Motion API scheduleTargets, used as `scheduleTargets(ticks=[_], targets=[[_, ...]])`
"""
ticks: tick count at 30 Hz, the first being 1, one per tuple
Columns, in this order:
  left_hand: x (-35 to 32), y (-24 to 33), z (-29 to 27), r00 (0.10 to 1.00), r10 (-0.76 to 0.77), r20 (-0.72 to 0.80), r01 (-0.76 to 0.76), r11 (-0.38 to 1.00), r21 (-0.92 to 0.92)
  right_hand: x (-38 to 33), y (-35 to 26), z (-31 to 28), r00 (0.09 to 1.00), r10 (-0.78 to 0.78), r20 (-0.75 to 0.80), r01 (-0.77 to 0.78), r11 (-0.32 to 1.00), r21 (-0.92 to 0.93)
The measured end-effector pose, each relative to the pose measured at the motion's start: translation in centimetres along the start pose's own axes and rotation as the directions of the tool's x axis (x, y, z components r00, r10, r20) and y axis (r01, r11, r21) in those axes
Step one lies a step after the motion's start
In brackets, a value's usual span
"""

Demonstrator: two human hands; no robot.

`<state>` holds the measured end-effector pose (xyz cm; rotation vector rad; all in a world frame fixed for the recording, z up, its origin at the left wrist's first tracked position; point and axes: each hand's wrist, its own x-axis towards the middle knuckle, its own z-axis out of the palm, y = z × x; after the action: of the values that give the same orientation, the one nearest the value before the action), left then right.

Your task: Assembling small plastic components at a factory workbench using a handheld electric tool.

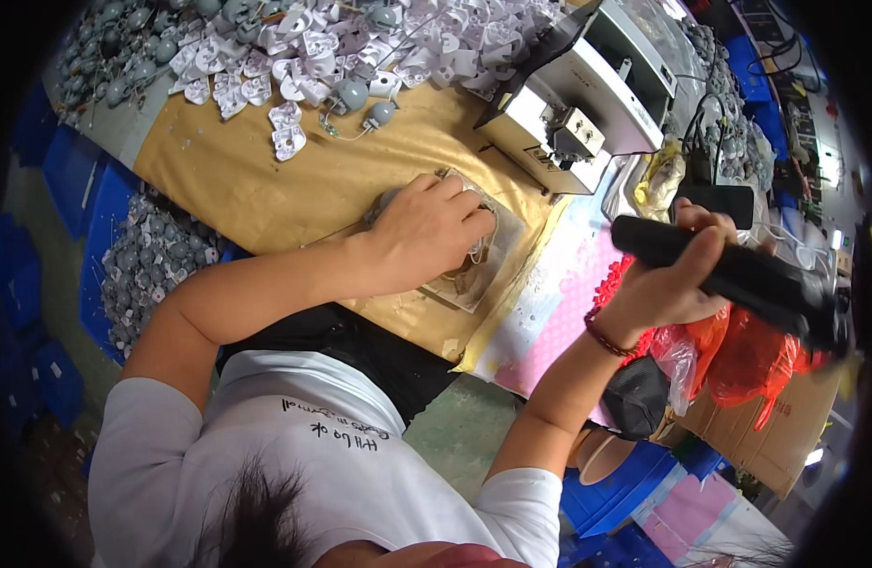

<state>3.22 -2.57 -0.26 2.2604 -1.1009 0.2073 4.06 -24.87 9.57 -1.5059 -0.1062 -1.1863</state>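
We see the bench [266, 189], its brown sheet running to the near edge. At its far right corner stands a white machine [587, 90]. White parts [313, 57] are heaped along the far edge, grey ones toward the far left corner. Near the bench's front edge lies a flat jig [483, 270]. Our left hand [427, 232] presses a small wired piece [476, 248] onto it, fingers curled together over the piece. Our right hand [673, 275], off the bench's right edge, has its fingers wrapped around a black driver [739, 275].
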Motion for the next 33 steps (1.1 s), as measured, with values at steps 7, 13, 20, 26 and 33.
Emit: scheduleTargets(ticks=[7, 13, 20, 26, 33], targets=[[0.0, 0.1, 0.1, 1.000, -0.020, 0.009, 0.020, 0.999, -0.025, 3.3, 1.5, 5.5, 0.964, 0.110, 0.243, -0.165, 0.962, 0.219], [0.1, 0.1, -0.1, 1.000, -0.016, 0.021, 0.017, 0.999, -0.027, 2.9, 4.3, 6.7, 0.895, 0.322, 0.310, -0.348, 0.937, 0.028], [-0.1, -0.1, 0.3, 0.999, -0.034, -0.025, 0.032, 0.996, -0.085, -4.0, -3.3, 5.3, 0.831, 0.432, 0.350, -0.485, 0.871, 0.076], [-0.1, 0.1, 0.1, 0.998, -0.057, -0.027, 0.054, 0.994, -0.093, -6.9, -3.1, 4.2, 0.850, 0.353, 0.390, -0.430, 0.894, 0.128], [0.0, 0.1, 0.1, 0.998, -0.047, -0.047, 0.043, 0.995, -0.095, -7.6, -3.0, 3.8, 0.852, 0.341, 0.397, -0.401, 0.913, 0.075]])
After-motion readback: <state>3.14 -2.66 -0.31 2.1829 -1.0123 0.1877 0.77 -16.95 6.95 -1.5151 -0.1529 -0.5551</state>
